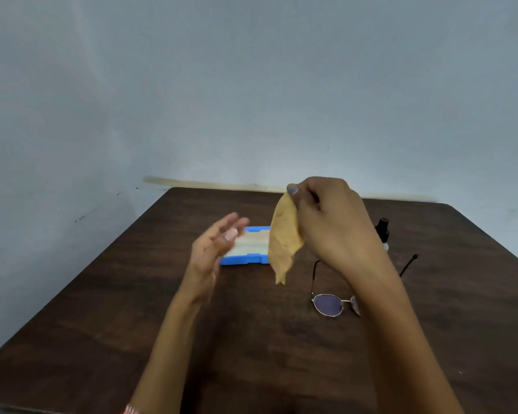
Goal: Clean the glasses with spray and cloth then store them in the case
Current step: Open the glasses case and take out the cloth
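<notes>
**Cloth up, glasses waiting on the table**

While the dark wood-grain table [251, 339] fills the near view, smooth and matte, I'm watching the right hand [335, 222] pinch the tan cloth [283, 243] by its top edge, thumb against fingers, so it hangs limp and soft in a long crumpled drape. Left hand [213, 249] is spread wide, palm turned toward the cloth, holding nothing, blurred.

Behind it, far left of centre, the blue case [245, 259] lies flat, hard-edged plastic with a pale top; whether it's open I can't tell. Glasses [335, 303] rest on the table near right, thin metal rims, rounded tinted lenses, arms unfolded and pointing away, partly under my right forearm. Small dark-capped spray bottle [383, 231] stands far right, mostly hidden.

My call: catch the hanging end with the free hand and open the cloth flat, so a clean single layer meets the lenses.
</notes>
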Action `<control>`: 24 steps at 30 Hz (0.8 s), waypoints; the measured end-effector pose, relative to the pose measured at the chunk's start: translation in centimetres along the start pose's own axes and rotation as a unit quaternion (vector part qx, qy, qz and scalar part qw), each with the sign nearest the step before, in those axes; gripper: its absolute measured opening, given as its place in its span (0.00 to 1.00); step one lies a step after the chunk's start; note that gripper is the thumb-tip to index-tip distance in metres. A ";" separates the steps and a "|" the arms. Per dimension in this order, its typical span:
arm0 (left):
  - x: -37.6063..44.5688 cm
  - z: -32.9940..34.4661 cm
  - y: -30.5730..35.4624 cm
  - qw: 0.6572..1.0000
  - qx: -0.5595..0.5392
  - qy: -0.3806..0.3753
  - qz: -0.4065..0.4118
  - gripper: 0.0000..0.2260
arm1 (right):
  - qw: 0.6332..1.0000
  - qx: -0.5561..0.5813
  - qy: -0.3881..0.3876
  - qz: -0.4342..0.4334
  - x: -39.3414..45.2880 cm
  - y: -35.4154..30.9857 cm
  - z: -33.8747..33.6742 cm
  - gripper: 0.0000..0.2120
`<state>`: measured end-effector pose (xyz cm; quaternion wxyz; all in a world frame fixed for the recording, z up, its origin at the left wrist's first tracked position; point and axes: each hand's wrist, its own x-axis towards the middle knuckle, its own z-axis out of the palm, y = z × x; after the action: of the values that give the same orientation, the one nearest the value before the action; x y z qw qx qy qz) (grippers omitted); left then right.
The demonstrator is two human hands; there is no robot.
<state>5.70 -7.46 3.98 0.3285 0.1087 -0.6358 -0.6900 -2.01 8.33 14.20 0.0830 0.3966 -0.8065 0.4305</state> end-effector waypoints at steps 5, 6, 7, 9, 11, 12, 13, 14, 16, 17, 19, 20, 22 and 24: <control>-5.2 4.7 1.2 0.987 -0.043 -0.133 -0.077 0.19 | 1.000 0.005 -0.006 -0.002 -2.8 1.4 -1.1 0.20; -5.9 5.2 1.3 0.985 -0.029 -0.142 -0.089 0.17 | 1.000 0.003 0.000 -0.002 -3.2 1.8 -1.4 0.20; -6.4 5.6 1.3 0.984 -0.022 -0.150 -0.098 0.17 | 1.000 0.003 0.008 -0.001 -3.6 2.2 -1.6 0.20; -7.4 5.9 1.3 0.982 -0.023 -0.154 -0.110 0.16 | 1.000 0.010 0.022 0.009 -4.3 3.0 -2.0 0.19; -8.2 6.2 1.4 0.981 -0.026 -0.149 -0.122 0.14 | 0.999 0.016 0.027 0.029 -4.9 3.8 -2.3 0.20; -8.7 6.4 1.4 0.980 -0.021 -0.148 -0.128 0.13 | 0.999 0.018 0.027 0.042 -5.2 4.3 -2.3 0.20; -9.0 6.4 1.3 0.979 -0.013 -0.149 -0.137 0.12 | 0.998 0.015 0.027 0.054 -5.3 4.7 -2.3 0.21; -9.4 6.4 1.1 0.977 -0.005 -0.151 -0.148 0.11 | 0.998 0.008 0.025 0.063 -5.6 5.1 -2.3 0.22; -10.0 6.4 0.9 0.972 0.007 -0.159 -0.175 0.11 | 0.998 0.004 0.011 0.069 -6.0 5.8 -2.1 0.24; -10.3 6.4 0.8 0.968 0.008 -0.167 -0.187 0.11 | 0.998 0.015 -0.001 0.069 -6.3 6.0 -2.1 0.24; -10.7 6.5 0.6 0.962 0.000 -0.183 -0.202 0.12 | 0.994 0.067 -0.045 0.080 -6.6 6.5 -2.1 0.24; -10.8 6.6 0.5 0.960 -0.005 -0.184 -0.208 0.12 | 0.987 0.102 -0.080 0.096 -6.7 6.7 -2.2 0.23; -11.0 6.6 0.2 0.959 -0.010 -0.176 -0.220 0.11 | 0.962 0.181 -0.158 0.128 -7.1 7.1 -2.7 0.16; -11.1 6.4 0.0 0.959 -0.003 -0.169 -0.229 0.12 | 0.935 0.233 -0.222 0.152 -7.4 7.8 -3.5 0.09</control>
<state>10.53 4.30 2.09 0.0500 0.1320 -0.6381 -0.7569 -3.31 17.67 7.93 -0.2591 0.3631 -0.7318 0.5152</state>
